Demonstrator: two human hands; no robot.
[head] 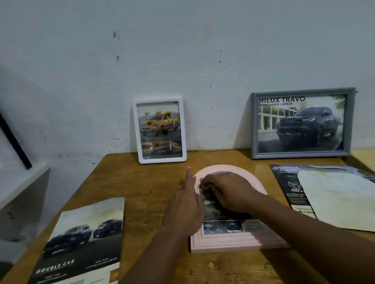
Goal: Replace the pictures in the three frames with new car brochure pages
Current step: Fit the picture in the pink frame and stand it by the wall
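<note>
The right hand point(227, 192) curls its fingertips onto the brochure page point(223, 227) inside the pink arched frame point(233, 243); whether they pinch or press it I cannot tell. The left hand point(184, 208) lies with fingers straight along that frame's left rim. There are three frames: the pink one flat on the table point(160, 272), and a white frame point(162, 159) and a grey frame point(253, 126) propped behind it; three loose brochure sheets point(78, 244) lie around.

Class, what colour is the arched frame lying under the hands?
The arched frame is pale pink; head view.

"HILUX TRAVO" in grey frame point(300, 154), "DOUBLE CAB" on left brochure page point(78, 244).
</note>
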